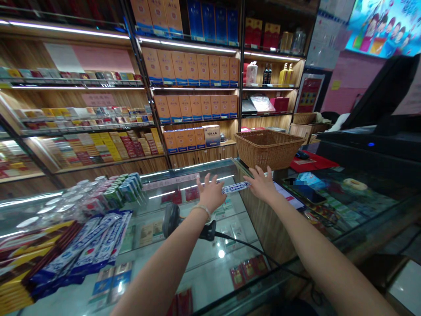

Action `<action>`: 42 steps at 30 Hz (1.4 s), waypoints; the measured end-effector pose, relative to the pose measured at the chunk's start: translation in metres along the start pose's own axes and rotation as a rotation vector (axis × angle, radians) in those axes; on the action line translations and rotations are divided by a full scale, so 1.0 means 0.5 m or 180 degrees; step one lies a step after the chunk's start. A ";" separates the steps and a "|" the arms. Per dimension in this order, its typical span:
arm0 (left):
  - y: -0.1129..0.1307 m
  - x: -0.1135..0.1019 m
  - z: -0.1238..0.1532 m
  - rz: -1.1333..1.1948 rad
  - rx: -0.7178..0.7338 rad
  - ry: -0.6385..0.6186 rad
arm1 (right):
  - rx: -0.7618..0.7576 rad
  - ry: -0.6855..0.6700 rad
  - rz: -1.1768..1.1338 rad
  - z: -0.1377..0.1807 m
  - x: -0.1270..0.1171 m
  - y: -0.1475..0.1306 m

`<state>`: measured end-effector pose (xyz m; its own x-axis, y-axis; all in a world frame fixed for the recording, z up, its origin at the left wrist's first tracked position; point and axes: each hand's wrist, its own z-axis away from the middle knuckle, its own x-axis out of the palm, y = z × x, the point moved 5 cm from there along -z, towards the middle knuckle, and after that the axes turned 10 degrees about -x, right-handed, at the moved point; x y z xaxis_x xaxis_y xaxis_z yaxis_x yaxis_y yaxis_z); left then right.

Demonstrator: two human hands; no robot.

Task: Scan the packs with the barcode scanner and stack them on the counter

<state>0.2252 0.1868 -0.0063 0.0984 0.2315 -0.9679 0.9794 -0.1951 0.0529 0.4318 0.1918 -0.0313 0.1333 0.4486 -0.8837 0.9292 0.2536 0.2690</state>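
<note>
Head view shows 1 blue-and-white pack (235, 188) between the left hand (211, 193) and the right hand (263, 185), over the glass counter (212, 274). Fingers are spread apart; if they clamp the pack, I cannot tell. Black scanner (171, 220) lies at its near left.

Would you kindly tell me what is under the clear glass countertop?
Through the clear glass countertop, red boxes and blue-and-white packs show. The left hand, its forearm and the black handheld barcode scanner hide whatever lies beneath them.
</note>
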 end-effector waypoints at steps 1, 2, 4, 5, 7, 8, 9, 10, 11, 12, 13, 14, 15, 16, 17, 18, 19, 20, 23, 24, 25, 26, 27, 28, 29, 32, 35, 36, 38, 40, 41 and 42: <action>0.001 -0.002 0.001 -0.0032 0.0000 0.0020 | -0.0019 0.0059 0.0023 0.000 0.001 0.000; 0.003 -0.003 0.002 -0.0072 0.0008 0.0046 | -0.0040 0.0131 0.0042 -0.001 0.003 -0.001; 0.006 -0.005 0.004 -0.0157 0.0032 0.0127 | -0.0075 0.0275 0.0054 -0.002 0.005 -0.002; 0.008 -0.005 0.005 -0.0189 0.0045 0.0177 | -0.0091 0.0338 0.0045 -0.003 0.006 -0.003; 0.010 -0.002 0.005 -0.0212 0.0073 0.0271 | -0.0124 0.0452 0.0017 -0.004 0.007 -0.006; 0.010 0.000 0.005 -0.0210 0.0082 0.0317 | -0.0147 0.0499 0.0001 -0.005 0.006 -0.008; 0.010 0.002 0.006 -0.0205 0.0088 0.0355 | -0.0171 0.0536 -0.0015 -0.005 0.006 -0.010; 0.009 0.004 0.006 -0.0197 0.0092 0.0380 | -0.0190 0.0561 -0.0030 -0.005 0.006 -0.011; 0.009 0.006 0.006 -0.0189 0.0088 0.0391 | -0.0206 0.0576 -0.0044 -0.006 0.006 -0.012; 0.008 0.007 0.006 -0.0181 0.0080 0.0393 | -0.0216 0.0586 -0.0054 -0.005 0.007 -0.013; 0.008 0.007 0.006 -0.0178 0.0066 0.0383 | -0.0220 0.0597 -0.0058 -0.005 0.008 -0.014; 0.007 0.006 0.007 -0.0180 0.0055 0.0363 | -0.0222 0.0615 -0.0057 -0.004 0.008 -0.013; 0.007 0.003 0.007 -0.0187 0.0045 0.0342 | -0.0224 0.0643 -0.0054 -0.004 0.008 -0.013; 0.007 -0.001 0.008 -0.0199 0.0042 0.0328 | -0.0231 0.0682 -0.0053 -0.003 0.008 -0.013; 0.007 -0.006 0.008 -0.0213 0.0045 0.0320 | -0.0238 0.0727 -0.0056 -0.002 0.008 -0.013; 0.008 -0.012 0.008 -0.0226 0.0044 0.0323 | -0.0247 0.0778 -0.0060 -0.001 0.007 -0.013; 0.008 -0.020 0.009 -0.0229 0.0055 0.0333 | -0.0257 0.0838 -0.0064 -0.001 0.005 -0.014; 0.007 -0.028 0.009 -0.0228 0.0046 0.0346 | -0.0271 0.0903 -0.0064 0.000 0.002 -0.016; -0.001 -0.055 0.014 -0.0240 0.0036 0.0448 | -0.0371 0.1104 -0.0024 0.002 -0.009 -0.028; -0.005 -0.065 0.017 -0.0241 0.0043 0.0488 | -0.0418 0.1166 0.0001 0.003 -0.013 -0.033; -0.009 -0.074 0.020 -0.0239 0.0052 0.0526 | -0.0456 0.1225 0.0026 0.003 -0.018 -0.038; -0.014 -0.084 0.024 -0.0233 0.0056 0.0561 | -0.0478 0.1280 0.0049 0.002 -0.023 -0.043; -0.021 -0.094 0.027 -0.0227 0.0052 0.0594 | -0.0483 0.1330 0.0066 0.001 -0.028 -0.046; -0.027 -0.104 0.030 -0.0222 0.0044 0.0625 | -0.0473 0.1370 0.0074 0.000 -0.033 -0.049; -0.035 -0.114 0.033 -0.0218 0.0022 0.0654 | -0.0452 0.1395 0.0074 -0.003 -0.039 -0.050; -0.062 -0.140 0.038 -0.0210 -0.0111 0.0703 | -0.0406 0.1404 0.0047 -0.015 -0.059 -0.051; -0.091 -0.163 0.042 -0.0231 -0.0232 0.0797 | -0.0432 0.1408 0.0031 -0.030 -0.082 -0.054; -0.100 -0.168 0.044 -0.0239 -0.0253 0.0840 | -0.0447 0.1416 0.0025 -0.034 -0.090 -0.057; -0.119 -0.177 0.050 -0.0247 -0.0298 0.0905 | -0.0454 0.1429 -0.0001 -0.042 -0.104 -0.066; -0.138 -0.182 0.059 -0.0257 -0.0348 0.0938 | -0.0447 0.1418 -0.0039 -0.048 -0.116 -0.081; -0.147 -0.184 0.065 -0.0267 -0.0364 0.0950 | -0.0436 0.1397 -0.0057 -0.050 -0.122 -0.090; -0.157 -0.186 0.071 -0.0280 -0.0375 0.0967 | -0.0427 0.1368 -0.0072 -0.051 -0.127 -0.101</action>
<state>0.1328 0.1470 0.0708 0.0434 0.5194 -0.8534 0.9984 -0.0545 0.0176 0.3674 0.1724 0.0212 -0.0683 0.7498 -0.6582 0.8734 0.3637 0.3237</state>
